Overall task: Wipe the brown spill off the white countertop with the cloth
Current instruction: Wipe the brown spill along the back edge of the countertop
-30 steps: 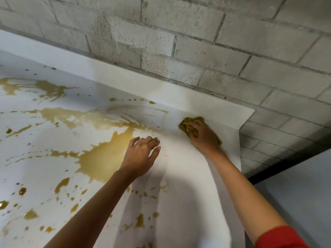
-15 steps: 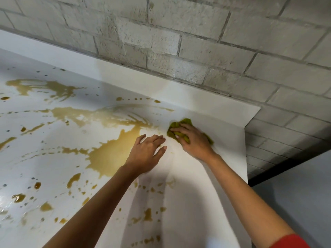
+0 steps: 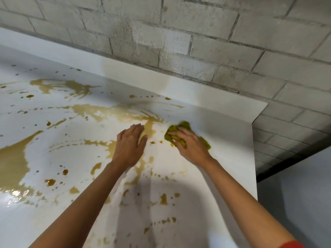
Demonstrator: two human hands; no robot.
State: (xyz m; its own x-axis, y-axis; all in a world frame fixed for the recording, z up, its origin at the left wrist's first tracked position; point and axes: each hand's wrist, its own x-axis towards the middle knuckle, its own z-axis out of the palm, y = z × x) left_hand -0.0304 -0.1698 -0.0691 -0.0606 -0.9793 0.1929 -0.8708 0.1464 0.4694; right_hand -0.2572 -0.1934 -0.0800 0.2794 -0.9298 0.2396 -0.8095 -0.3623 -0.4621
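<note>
A brown spill [image 3: 12,163] is spread over the left and middle of the white surface [image 3: 220,176]. Its heaviest pool lies at the far left, and thin arcs and drops are scattered toward the near edge. The left hand [image 3: 130,145] is laid flat on the surface with fingers straight and together. Nothing is held in it, and its fingertips sit beside a wet streak. Just to its right, not touching it, a green cloth [image 3: 183,125] is bunched under the right hand [image 3: 189,145]. That hand's fingers are curled over the cloth and press it down near the surface's right end.

Most of the liquid is judged unwiped. A cloth this small may be soaked early, and the pool would then be smeared rather than lifted. Liquid may be pushed off the open right end or the near edge if strokes are driven outward. Brown prints may also be left on cleaned areas if the bracing left hand is dragged through the streak.
</note>
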